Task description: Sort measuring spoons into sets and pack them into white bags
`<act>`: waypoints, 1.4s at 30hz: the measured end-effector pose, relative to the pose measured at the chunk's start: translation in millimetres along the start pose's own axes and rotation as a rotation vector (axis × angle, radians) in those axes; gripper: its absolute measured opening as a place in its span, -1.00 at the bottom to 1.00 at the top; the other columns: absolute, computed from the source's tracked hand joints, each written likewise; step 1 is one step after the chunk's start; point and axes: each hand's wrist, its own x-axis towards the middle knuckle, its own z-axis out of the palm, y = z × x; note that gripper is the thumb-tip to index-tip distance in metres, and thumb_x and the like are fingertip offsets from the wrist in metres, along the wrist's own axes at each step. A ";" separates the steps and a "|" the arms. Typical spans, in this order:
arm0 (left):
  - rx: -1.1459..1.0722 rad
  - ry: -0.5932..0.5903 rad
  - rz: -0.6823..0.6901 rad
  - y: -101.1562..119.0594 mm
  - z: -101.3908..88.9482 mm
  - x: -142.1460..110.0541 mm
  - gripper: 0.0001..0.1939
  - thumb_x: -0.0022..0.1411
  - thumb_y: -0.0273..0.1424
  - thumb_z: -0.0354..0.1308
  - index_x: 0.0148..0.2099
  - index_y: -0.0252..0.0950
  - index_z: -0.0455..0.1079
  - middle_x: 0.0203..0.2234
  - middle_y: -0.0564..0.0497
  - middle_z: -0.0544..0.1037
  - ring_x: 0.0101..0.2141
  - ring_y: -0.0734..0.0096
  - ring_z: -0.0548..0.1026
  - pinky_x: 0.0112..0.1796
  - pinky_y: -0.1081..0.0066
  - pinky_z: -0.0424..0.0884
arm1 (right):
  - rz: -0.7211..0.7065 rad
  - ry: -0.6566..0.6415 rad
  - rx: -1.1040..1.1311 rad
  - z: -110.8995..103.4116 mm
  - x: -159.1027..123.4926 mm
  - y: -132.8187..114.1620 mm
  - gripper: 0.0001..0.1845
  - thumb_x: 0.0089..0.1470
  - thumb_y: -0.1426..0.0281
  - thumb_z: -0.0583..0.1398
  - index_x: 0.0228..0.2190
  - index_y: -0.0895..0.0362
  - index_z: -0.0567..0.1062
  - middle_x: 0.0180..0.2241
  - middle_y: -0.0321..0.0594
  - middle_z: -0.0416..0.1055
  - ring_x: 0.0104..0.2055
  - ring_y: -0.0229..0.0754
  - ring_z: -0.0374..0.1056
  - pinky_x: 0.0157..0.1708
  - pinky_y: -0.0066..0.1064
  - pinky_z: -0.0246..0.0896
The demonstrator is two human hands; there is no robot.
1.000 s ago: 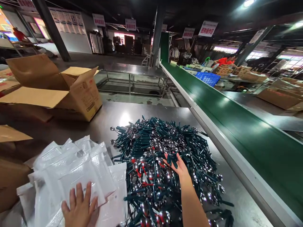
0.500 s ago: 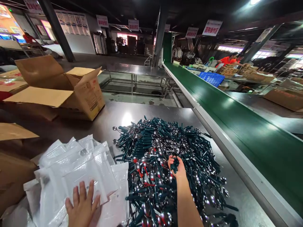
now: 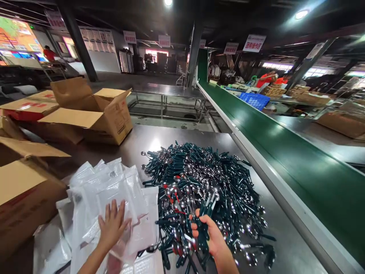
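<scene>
Green conveyor belt (image 3: 285,148) at right; blue basket (image 3: 254,101) beyond; white sign (image 3: 254,43) overhead (red lettering).

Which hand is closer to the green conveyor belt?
Right. The right hand holds spoons above the spoon pile, left of the belt; the left hand is farther left, over white packets.

A shiny metal table (image 3: 288,243) — its near side at six o'clock — carries a broad heap of dark-handled spoons (image 3: 182,163) from mid-surface towards three, red showing among them. White packets (image 3: 94,201) overlap at eight, meeting the heap. An open carton (image 3: 25,213) sits at nine, another cardboard box (image 3: 119,118) — flaps spread — at eleven.
</scene>
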 end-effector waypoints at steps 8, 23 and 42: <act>-1.349 -0.332 0.016 97.6 -65.5 -43.3 -0.25 0.08 -0.07 0.24 0.26 -0.22 0.21 0.31 -0.25 0.16 0.26 -0.08 0.19 0.24 0.02 0.10 | 0.108 -0.367 0.131 35.4 -38.0 61.2 -0.82 -0.17 0.42 0.30 -0.46 0.10 0.40 -0.39 -0.20 0.47 -0.57 -0.38 0.24 -0.65 -0.64 0.01; -1.948 -0.437 -0.402 171.8 -103.9 -77.6 -0.42 -0.02 -0.29 0.42 0.01 -0.21 0.25 -0.60 0.15 0.49 -0.60 0.47 0.50 -0.60 0.58 0.38 | 0.040 -0.134 -0.264 76.3 -79.0 108.5 -0.77 -0.22 0.30 0.24 -0.43 0.08 0.39 -0.58 -0.27 0.44 -0.54 -0.16 0.38 -0.54 -0.43 0.17; -1.956 -0.527 -0.394 166.3 -120.3 -89.4 -0.71 0.08 -0.33 0.33 -0.18 -0.34 0.39 -0.38 -0.08 0.60 -0.40 0.31 0.59 -0.45 0.44 0.51 | -0.041 -0.231 -0.252 68.0 -83.6 117.4 -0.75 -0.23 0.30 0.22 -0.42 0.08 0.34 -0.58 -0.34 0.38 -0.60 -0.23 0.32 -0.61 -0.45 0.14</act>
